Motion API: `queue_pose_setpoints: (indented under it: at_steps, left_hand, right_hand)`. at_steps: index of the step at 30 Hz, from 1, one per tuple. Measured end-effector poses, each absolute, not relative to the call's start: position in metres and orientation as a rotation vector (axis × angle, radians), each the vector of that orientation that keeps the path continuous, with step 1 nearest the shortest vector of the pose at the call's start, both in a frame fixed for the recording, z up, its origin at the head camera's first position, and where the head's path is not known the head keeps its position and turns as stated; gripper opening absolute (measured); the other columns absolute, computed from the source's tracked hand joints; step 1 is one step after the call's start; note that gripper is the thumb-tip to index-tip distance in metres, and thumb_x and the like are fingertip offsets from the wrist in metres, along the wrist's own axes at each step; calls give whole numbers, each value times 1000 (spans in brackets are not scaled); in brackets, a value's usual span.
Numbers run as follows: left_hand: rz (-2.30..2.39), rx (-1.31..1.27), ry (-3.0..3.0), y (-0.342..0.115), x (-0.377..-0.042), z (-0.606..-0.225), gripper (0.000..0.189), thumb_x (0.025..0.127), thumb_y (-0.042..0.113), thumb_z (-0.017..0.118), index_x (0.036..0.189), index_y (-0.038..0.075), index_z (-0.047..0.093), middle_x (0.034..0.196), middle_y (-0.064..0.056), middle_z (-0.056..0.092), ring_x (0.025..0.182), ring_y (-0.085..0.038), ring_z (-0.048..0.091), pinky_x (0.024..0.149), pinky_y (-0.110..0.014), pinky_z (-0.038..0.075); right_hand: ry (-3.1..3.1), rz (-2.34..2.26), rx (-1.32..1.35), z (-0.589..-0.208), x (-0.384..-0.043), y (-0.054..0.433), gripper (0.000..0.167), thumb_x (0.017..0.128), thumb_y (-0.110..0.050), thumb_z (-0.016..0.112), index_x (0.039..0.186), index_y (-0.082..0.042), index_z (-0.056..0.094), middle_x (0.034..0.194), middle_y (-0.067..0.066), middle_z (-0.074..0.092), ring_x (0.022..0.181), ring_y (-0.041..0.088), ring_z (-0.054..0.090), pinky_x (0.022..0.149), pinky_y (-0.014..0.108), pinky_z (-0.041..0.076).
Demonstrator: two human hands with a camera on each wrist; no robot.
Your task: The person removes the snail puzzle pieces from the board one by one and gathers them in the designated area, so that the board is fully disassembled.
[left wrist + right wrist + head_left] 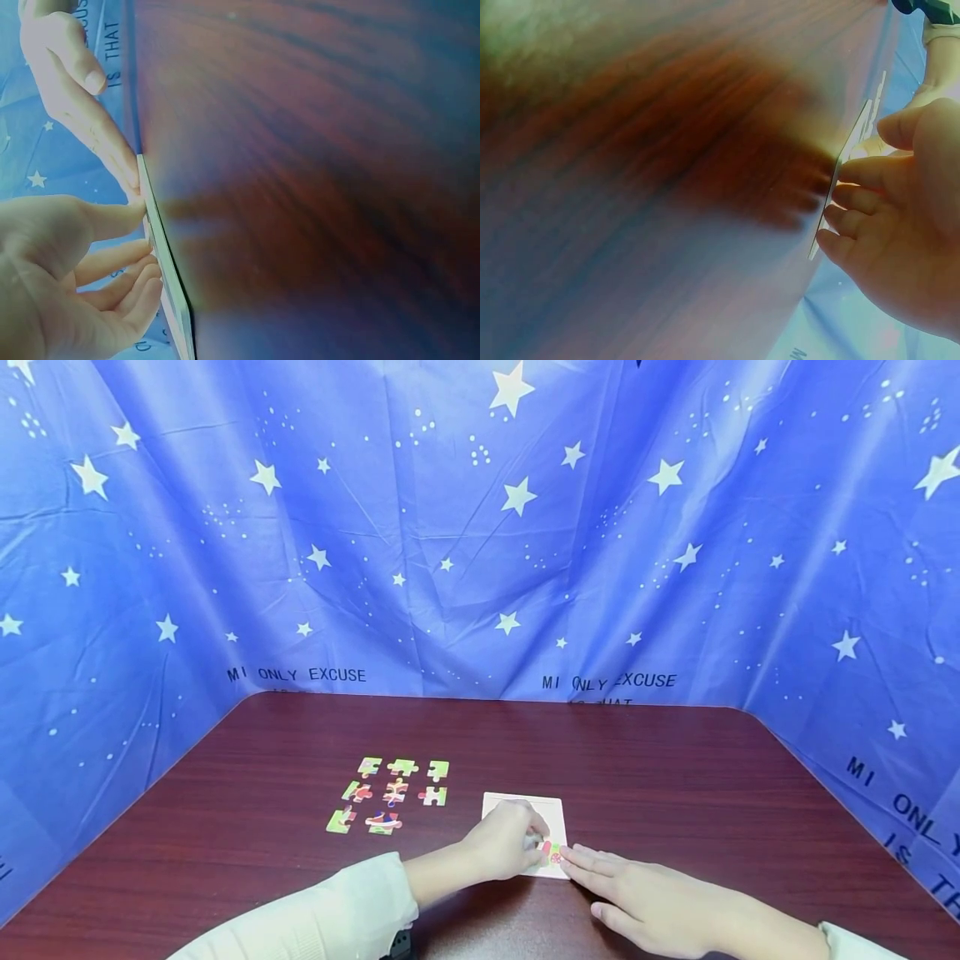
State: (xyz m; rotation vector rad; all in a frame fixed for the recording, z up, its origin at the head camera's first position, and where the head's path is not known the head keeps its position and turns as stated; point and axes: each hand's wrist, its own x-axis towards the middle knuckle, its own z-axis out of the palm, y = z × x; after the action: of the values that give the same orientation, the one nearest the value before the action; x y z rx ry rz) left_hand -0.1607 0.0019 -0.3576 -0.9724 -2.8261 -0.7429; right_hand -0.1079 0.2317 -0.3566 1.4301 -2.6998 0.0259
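Note:
My left hand (506,842) is over a thin pale square puzzle board (553,814), thumb and fingers curled down around a small green and red puzzle piece (555,853) at the board's near right corner. Part of the piece is hidden by the fingers. Beside it, my right hand (652,893) lies with straight fingers, their tips touching the board's right edge. The left wrist view shows the left hand (82,277) bent against the board (169,262), seen edge-on. In the right wrist view, the right hand's fingertips (844,196) meet the board's edge.
Several loose puzzle pieces (396,792) lie spread in rows on the dark red wooden table (637,768), left of the board. A blue star-patterned cloth (450,527) hangs behind and along both sides of the table.

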Motion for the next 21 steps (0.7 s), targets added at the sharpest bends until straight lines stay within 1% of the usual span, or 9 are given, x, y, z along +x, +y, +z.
queue_pose_setpoints:
  at_steps: [3, 7, 10, 13, 17, 21]
  left_hand:
    - [-859, -931, -2829, 3, -161, -358, 22, 72, 10, 81, 90, 5, 71, 86, -2, 69, 79, -6, 62, 71, -14, 50]
    - [-1070, -906, -2803, 2, -162, -360, 23, 69, 2, 80, 87, 1, 66, 81, -6, 68, 74, -6, 59, 68, -13, 48]
    - [-1247, -881, -2788, 1, -163, -362, 24, 68, -4, 77, 88, 0, 63, 76, -8, 67, 66, -1, 55, 62, -11, 47]
    - [-1385, -846, -2768, 0, -163, -362, 24, 69, -7, 74, 89, -1, 62, 74, -11, 68, 61, 1, 52, 56, -12, 46]
    - [-1460, -798, -2745, -3, -165, -363, 20, 72, -5, 75, 87, -1, 64, 74, -13, 71, 61, -3, 57, 53, -13, 45]
    - [-1439, -763, -2733, -8, -169, -365, 18, 71, -3, 77, 85, 2, 66, 74, -12, 73, 62, -7, 63, 53, -15, 45]
  right_hand:
    - [-2714, 41, 1433, -357, -108, 232, 46, 104, -32, 38, 147, -15, 40, 151, 4, 44, 136, 21, 47, 101, 34, 49]
    - [-2727, 45, 1427, -357, -108, 232, 47, 104, -33, 37, 147, -15, 40, 152, 3, 43, 136, 21, 46, 101, 34, 49]
    - [-2717, 43, 1429, -357, -109, 232, 47, 104, -33, 37, 147, -16, 40, 151, 3, 44, 136, 21, 46, 101, 34, 49]
    - [-2700, 37, 1434, -357, -109, 232, 46, 104, -33, 38, 146, -15, 41, 151, 3, 44, 135, 21, 47, 100, 34, 49]
    - [-2689, 36, 1439, -357, -109, 232, 46, 104, -32, 38, 146, -14, 42, 150, 4, 45, 134, 22, 48, 100, 34, 49]
    - [-2689, 32, 1436, -357, -109, 233, 45, 104, -32, 38, 145, -14, 44, 150, 5, 46, 134, 23, 49, 99, 35, 50]
